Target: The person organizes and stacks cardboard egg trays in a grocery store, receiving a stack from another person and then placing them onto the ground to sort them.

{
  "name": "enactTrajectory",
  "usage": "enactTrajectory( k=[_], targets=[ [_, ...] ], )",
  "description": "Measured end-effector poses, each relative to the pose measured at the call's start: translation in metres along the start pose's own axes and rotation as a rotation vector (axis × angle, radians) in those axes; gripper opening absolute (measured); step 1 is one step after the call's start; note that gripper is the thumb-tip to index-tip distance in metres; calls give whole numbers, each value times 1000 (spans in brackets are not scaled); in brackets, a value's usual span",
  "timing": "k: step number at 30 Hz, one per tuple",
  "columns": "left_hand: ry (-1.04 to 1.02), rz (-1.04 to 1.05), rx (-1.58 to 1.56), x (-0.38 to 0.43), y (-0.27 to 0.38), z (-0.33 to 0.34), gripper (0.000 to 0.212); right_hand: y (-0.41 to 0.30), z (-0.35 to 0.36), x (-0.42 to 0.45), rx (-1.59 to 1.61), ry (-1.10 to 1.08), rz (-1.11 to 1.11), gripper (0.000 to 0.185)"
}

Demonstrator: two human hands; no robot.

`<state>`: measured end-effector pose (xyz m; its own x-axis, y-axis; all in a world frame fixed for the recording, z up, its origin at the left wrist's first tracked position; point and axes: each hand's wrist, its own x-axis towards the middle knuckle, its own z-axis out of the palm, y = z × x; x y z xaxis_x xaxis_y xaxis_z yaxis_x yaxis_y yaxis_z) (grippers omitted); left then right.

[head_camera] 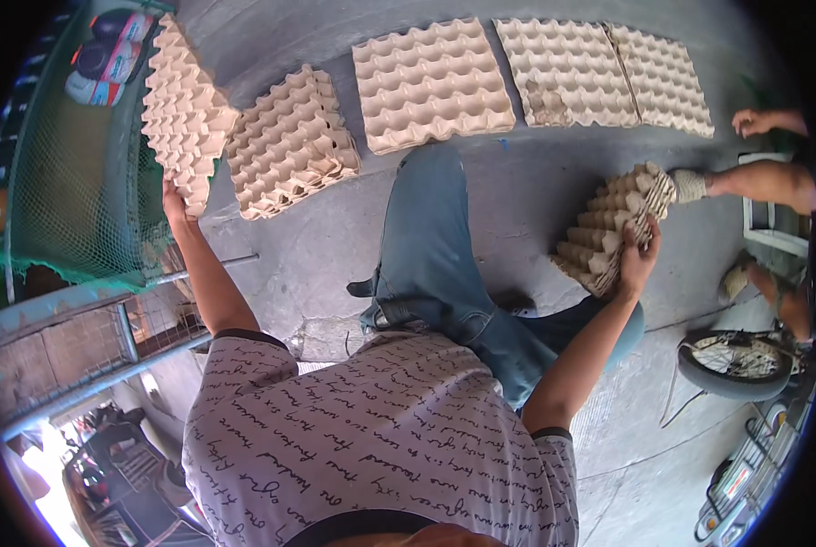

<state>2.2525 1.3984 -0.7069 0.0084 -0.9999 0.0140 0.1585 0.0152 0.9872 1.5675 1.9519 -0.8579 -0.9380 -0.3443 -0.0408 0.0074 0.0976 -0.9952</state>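
My left hand (178, 195) grips the lower end of a beige pulp egg tray (182, 109), which is tilted up at the left. Just right of it a stack of egg trays (291, 137) rests on the floor, its edges crumpled. In my right hand (639, 256) is a small stack of egg trays (606, 229), tilted on its side above my bent knee. Beyond my knees, more egg trays (435, 85) lie flat on the floor. To their right sits a stained egg tray (565, 72), with another egg tray (664, 78) against its side.
At the left stands a frame with green netting (86, 184) and bundled packs (110, 58). Another person's hand (753, 123) and legs are at the right, near a white metal frame (777, 229). A wheel (736, 366) is lower right; a vehicle (131, 472) lower left.
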Motion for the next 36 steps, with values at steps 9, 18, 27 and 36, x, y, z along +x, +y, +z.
enactTrajectory(
  k=[9,18,27,36],
  targets=[
    [12,5,85,3,2,5,41,4,-1,2,-62,9,-19,48],
    [-48,-241,900,20,-79,-27,28,-6,2,-5,20,16,15,49],
    [410,1055,1630,9,-93,84,33,5,1,0,-172,88,-86,50],
    [-1225,112,484,-399,-210,525,88,12,16,-1,-207,48,5,55]
  ],
)
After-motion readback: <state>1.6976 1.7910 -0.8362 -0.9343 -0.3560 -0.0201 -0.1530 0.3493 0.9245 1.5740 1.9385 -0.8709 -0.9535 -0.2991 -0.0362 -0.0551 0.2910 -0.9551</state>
